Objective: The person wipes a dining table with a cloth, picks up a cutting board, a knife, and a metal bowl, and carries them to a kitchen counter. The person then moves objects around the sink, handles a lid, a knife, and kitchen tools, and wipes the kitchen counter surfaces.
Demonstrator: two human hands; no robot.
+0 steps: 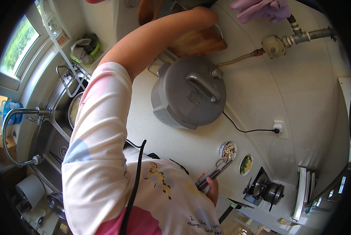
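My left arm reaches forward over the counter to the far side. My left hand (pixel 206 18) is blurred, above a wooden cutting board (pixel 206 42), and its fingers cannot be made out. Near my waist, my right hand (pixel 209 186) is closed around a grey-handled metal kitchen utensil (pixel 216 171), apparently tongs. Its metal end lies over the near rim of a small bowl of chopped whitish pieces (pixel 229 150). Beside it stands a small dish of chopped green and yellow food (pixel 246 165). A large grey electric pressure cooker (pixel 190 91), its lid on, stands at mid-counter.
A black cord (pixel 246 131) joins the cooker to a wall socket (pixel 281 129). On the left are a steel sink (pixel 45 144), a faucet (pixel 20 111) and a bowl of pale strands (pixel 75 110). Pink-purple rubber gloves (pixel 263 10), a gas valve (pixel 273 47) and, right, a dark pot (pixel 273 192) are visible.
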